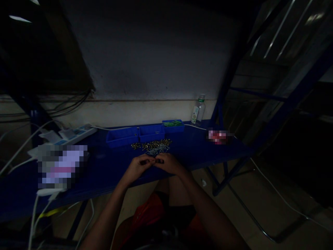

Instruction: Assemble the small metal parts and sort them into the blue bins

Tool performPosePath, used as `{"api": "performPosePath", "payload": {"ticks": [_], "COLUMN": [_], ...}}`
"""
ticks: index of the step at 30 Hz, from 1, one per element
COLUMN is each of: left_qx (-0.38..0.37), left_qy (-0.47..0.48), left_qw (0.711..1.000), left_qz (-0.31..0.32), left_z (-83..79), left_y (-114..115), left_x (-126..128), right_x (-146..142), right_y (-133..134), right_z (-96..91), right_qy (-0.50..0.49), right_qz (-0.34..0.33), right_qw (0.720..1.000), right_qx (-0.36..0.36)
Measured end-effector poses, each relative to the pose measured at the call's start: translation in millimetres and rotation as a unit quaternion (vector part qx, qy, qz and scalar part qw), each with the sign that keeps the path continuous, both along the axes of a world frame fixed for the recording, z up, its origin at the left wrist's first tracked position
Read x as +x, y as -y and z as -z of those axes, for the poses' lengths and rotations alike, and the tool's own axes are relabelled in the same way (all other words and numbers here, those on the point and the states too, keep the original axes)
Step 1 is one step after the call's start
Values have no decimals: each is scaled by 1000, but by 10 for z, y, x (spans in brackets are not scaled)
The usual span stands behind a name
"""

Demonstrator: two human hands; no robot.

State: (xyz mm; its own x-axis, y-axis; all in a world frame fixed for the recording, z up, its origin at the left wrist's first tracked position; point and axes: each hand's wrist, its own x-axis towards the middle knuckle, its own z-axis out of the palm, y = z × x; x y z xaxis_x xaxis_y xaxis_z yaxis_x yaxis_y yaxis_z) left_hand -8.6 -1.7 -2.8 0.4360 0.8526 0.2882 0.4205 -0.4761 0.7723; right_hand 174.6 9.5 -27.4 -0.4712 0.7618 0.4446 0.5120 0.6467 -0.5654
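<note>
My left hand [140,166] and my right hand [168,163] meet at the front of the blue table, fingertips pinched together. Whatever they hold is too small and dark to make out. Just beyond the fingers lies a loose heap of thin silver pins or screws [157,150]. Behind it spreads a pile of small brass-coloured metal pieces [156,143], with a smaller cluster of them [135,146] to its left.
Two blue bins [122,136] [152,133] and a blue tray of green pieces [173,125] line the back. A clear bottle [198,111] stands back right. Left are a power strip [78,133], cables and a pixelated object [62,166]; a pixelated pink item [218,136] lies right.
</note>
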Motion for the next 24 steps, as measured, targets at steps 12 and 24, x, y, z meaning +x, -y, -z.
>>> {"api": "performPosePath", "payload": {"ticks": [12, 24], "left_qx": [-20, -12], "left_qy": [4, -7], "left_qw": [999, 1000], "left_qz": [-29, -21], "left_z": [-1, -16], "left_y": [0, 20], "left_x": [19, 34], "right_x": [-10, -2], "right_y": [10, 31], "right_z": [7, -18], "right_qy": [-2, 18], "right_qz": [2, 13], "right_qw": [1000, 1000], "right_qx": [-12, -17]}}
